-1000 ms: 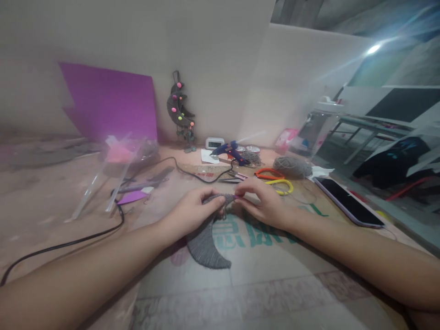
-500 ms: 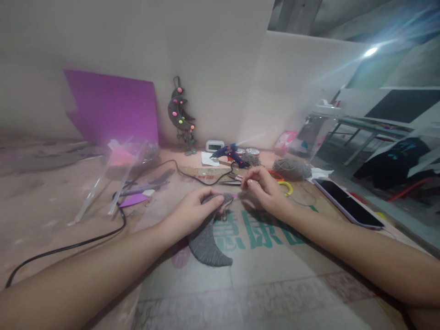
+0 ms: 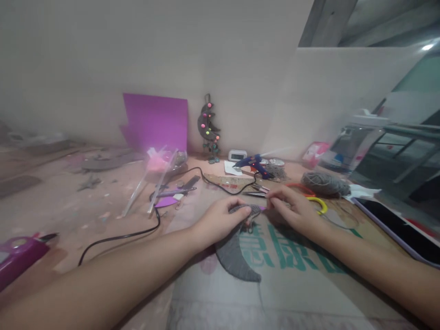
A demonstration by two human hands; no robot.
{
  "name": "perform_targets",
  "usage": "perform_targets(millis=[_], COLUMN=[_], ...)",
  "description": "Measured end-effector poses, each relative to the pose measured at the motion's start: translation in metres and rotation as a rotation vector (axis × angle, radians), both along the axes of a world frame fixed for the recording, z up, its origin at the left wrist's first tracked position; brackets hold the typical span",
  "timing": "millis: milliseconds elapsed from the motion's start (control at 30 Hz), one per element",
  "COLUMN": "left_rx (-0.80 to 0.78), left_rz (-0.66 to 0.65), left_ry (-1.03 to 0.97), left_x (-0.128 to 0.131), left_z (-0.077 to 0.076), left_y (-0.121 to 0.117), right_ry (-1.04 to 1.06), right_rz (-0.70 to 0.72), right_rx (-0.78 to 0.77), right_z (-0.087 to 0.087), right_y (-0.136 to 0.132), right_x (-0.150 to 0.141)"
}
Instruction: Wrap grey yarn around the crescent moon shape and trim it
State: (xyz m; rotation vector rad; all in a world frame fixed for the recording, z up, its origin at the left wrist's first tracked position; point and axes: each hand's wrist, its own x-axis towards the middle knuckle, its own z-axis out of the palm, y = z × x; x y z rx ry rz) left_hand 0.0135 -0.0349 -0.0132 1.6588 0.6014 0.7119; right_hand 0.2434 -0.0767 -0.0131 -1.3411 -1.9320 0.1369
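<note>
The left hand's [image 3: 222, 222] grip pinches the grey wrapped crescent [image 3: 234, 257] near its purple tip [image 3: 262, 208], over the desk [image 3: 110, 192]; the right hand's [image 3: 295, 208] grip, just beside, I cannot tell. Likely light, stiffish; hold mid-curve.

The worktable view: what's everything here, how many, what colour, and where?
Yarn-wrapped crescent: one, grey, centre
Crescent ornament: one, dark grey with coloured dots, against the wall
Card: at least one, purple, upright at back left
Clock: one, white, by the wall
Glue gun: one, blue, right of clock
Yarn ball: one, grey, back right
Loop handles: two, orange and yellow, right of centre
Phone: one, black-screened, far right
Lidded container: one, clear, back right
Sticks: two, clear, left of centre
Cord: one, black, left
Magenta tool: one, left edge
Other bits: too small or blurred to name
Left hand: one, bare, gripping crescent
Right hand: one, bare, near crescent's purple tip
</note>
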Motion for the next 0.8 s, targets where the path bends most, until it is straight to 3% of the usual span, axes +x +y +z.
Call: perform_targets(millis=[200, 367, 600, 700, 800], left_rx=[0.003, 0.061, 0.139, 0.010, -0.274], left_rz=[-0.025, 0.010, 0.036, 0.080, 0.093], left_ry=[-0.027, 0.029, 0.089, 0.031, -0.094], left_x=[0.000, -0.001, -0.003, -0.005, -0.005], left_z=[0.000, 0.001, 0.003, 0.007, 0.010], left_y=[0.000, 0.001, 0.003, 0.003, 0.004], right_ry=[-0.059, -0.109, -0.038, 0.026, 0.262], right_rz=[0.000, 0.085, 0.051, 0.015, -0.013], right_rx=[0.042, 0.053, -0.050, -0.117, -0.275], right_z=[0.010, 0.019, 0.019, 0.018, 0.015], right_y=[-0.007, -0.018, -0.021, -0.019, -0.014], right_x=[-0.007, -0.021, -0.028, -0.027, -0.027])
